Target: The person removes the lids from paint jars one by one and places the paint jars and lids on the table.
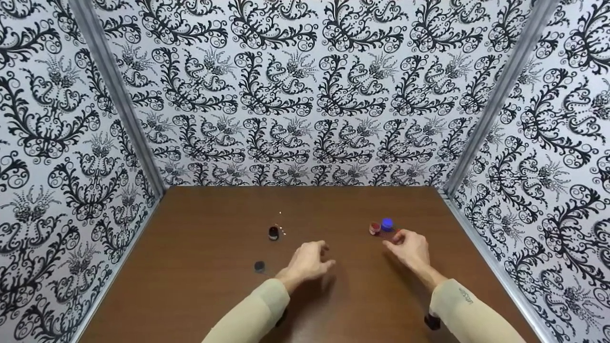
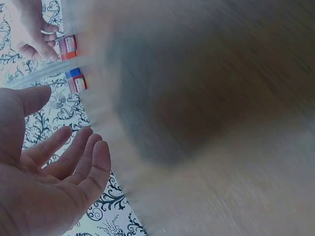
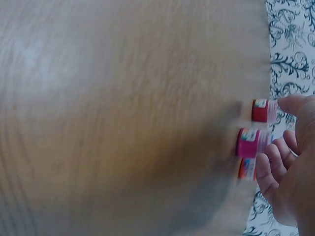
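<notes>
Three small paint pots cluster near the right hand [image 1: 412, 247]: a pot with a blue top [image 1: 387, 224], a red pot [image 1: 375, 229] beside it, and a reddish one overlapped by the fingertips. In the right wrist view, a red pot [image 3: 261, 111] is by the thumb, and a magenta pot [image 3: 248, 142] lies close to the curved fingers, with a space between thumb and fingers. An orange-red pot [image 3: 247, 168] shows beyond it. My left hand [image 1: 307, 259] hovers over the brown table [image 1: 200, 295], its fingers loosely bent with nothing between them.
Left of centre stands a small dark pot [image 1: 273, 233], with several white specks [image 1: 281, 229] next to it. A dark round piece [image 1: 259, 267] lies nearer, beside the left wrist. Patterned walls [image 1: 286, 95] border the table at the back and sides.
</notes>
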`<state>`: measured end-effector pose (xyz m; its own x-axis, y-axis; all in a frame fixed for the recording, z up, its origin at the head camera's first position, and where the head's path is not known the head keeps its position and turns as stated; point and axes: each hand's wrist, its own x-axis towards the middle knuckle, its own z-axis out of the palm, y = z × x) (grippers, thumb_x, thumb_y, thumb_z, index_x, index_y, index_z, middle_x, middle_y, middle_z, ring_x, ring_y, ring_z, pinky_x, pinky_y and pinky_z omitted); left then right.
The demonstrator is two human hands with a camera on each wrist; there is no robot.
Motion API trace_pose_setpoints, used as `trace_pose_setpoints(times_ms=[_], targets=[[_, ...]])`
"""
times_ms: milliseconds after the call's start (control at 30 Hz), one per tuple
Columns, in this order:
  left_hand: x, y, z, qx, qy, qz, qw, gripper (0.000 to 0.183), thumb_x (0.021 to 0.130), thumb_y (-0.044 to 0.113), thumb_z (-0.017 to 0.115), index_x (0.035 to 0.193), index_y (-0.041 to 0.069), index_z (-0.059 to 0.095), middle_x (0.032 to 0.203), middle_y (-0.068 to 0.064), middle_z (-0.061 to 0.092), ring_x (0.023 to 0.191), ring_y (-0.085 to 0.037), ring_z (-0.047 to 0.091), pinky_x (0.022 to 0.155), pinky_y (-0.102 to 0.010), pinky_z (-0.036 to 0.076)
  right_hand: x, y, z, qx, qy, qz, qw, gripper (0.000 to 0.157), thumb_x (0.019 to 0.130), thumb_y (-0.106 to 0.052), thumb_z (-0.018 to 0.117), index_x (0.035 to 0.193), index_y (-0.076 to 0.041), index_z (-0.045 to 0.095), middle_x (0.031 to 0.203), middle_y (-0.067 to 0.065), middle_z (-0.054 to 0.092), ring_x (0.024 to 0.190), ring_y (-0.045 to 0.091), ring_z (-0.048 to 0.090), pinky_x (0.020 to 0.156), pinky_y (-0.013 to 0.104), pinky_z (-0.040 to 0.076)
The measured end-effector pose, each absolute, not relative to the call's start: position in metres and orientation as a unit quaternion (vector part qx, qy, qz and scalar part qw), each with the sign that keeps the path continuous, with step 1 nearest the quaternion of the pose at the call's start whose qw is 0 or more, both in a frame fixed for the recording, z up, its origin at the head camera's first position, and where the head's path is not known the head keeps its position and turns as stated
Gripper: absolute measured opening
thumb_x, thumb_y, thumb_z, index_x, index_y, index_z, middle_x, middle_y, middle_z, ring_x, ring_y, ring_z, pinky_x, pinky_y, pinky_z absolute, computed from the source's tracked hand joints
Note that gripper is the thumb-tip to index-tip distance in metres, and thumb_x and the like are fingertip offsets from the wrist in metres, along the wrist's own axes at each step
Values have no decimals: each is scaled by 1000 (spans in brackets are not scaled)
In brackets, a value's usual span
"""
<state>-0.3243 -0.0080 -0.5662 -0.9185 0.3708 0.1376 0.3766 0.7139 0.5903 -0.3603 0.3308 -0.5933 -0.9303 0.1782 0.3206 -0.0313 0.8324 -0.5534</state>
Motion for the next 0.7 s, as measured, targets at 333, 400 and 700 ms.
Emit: trace_pose_setpoints(times_ms=[333, 400, 700], targets=[[-320, 1, -566, -222, -920, -323, 10, 40, 99, 31, 83, 130, 7, 76, 121, -15, 83, 108, -33, 80, 91, -47, 67, -352, 345, -606, -121, -925, 311, 184, 49, 79, -51, 99, 92, -12, 73, 94, 12, 84, 93, 36, 78, 85, 50, 60], [-319, 2, -566, -228, -918, -324, 12, 39, 99, 31, 83, 129, 7, 77, 121, -15, 83, 108, -33, 80, 91, -47, 67, -352, 346, -609, -131, -926, 309, 174, 54, 79, -55, 98, 96, -11, 73, 97, 14, 84, 95, 38, 78, 88, 55, 60], [-318, 8, -569, -230, -921, -316, 8, 40, 99, 32, 84, 128, 7, 77, 118, -13, 84, 106, -31, 81, 90, -45, 67, -354, 342, -618, -130, -928, 313, 155, 49, 84, -45, 97, 105, -4, 82, 102, 17, 86, 99, 39, 79, 97, 61, 60]])
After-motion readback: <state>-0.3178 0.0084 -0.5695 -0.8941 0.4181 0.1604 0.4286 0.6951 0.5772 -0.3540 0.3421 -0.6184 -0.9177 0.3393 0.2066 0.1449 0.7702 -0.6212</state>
